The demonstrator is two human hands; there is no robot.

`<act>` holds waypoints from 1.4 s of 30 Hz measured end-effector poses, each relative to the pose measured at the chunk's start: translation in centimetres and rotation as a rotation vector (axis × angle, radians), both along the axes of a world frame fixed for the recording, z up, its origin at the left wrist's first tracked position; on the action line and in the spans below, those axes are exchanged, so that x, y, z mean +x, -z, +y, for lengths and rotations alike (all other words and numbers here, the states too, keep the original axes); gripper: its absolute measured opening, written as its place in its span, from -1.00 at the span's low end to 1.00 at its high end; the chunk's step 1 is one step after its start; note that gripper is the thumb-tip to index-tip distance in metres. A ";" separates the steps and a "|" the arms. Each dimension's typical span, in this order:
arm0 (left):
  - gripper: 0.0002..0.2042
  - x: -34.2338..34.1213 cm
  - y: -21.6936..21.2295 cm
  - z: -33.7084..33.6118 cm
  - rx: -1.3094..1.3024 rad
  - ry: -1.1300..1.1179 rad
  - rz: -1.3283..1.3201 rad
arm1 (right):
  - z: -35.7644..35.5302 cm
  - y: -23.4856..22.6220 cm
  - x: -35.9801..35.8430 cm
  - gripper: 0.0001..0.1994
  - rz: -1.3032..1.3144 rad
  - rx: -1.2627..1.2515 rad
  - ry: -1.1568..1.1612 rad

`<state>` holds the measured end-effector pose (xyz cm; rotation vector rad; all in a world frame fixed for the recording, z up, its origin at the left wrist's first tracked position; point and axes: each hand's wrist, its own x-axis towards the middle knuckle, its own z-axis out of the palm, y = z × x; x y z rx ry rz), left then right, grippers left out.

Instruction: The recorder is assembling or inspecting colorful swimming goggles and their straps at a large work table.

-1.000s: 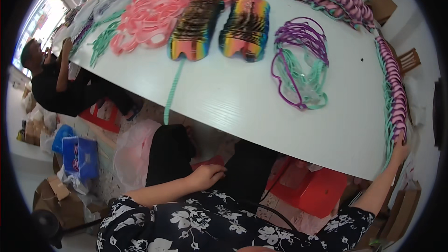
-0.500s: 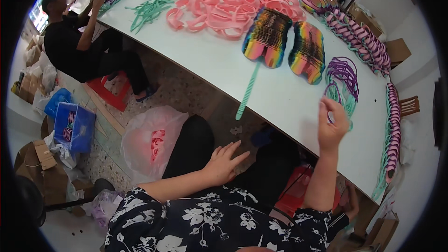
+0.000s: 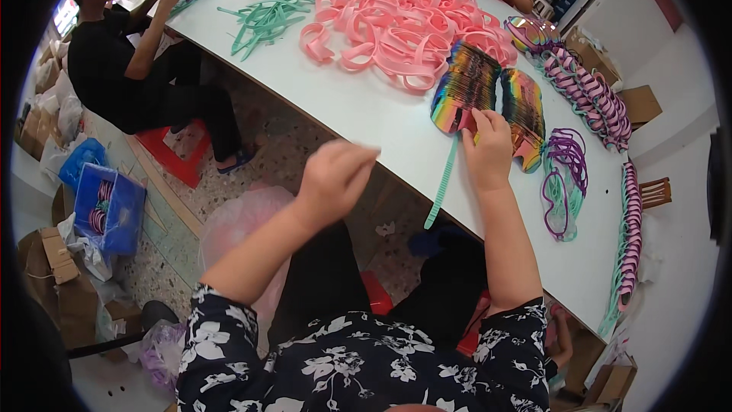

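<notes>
Where right fingers (image 3: 480, 120) touch lens stack (image 3: 463, 84), long axis toward pink bands (image 3: 396, 19).

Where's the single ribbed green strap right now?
In the head view, right of centre: the strap runs from the left lens stack past the near edge of the table, just left of the right hand.

My right hand (image 3: 489, 145) reaches onto the tabletop (image 3: 343, 103), fingertips at the near end of one row of rainbow-mirrored lenses (image 3: 467, 80); a second row (image 3: 524, 107) lies just beside it. A ridged green strap (image 3: 440, 191) overhangs the edge near my wrist. My left hand (image 3: 333, 183), blurred, is raised by that edge, fingers drawn together. Beyond the lenses heap pink bands (image 3: 393, 15); purple frames with green straps (image 3: 566, 175) lie to the right.
</notes>
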<state>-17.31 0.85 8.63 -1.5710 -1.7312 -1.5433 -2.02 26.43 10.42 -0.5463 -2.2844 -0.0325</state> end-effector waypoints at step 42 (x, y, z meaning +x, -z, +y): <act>-0.68 15.9 2.8 -3.5 -0.407 0.685 -1.745 | -22.7 8.3 20.4 -0.59 0.342 -0.877 -0.063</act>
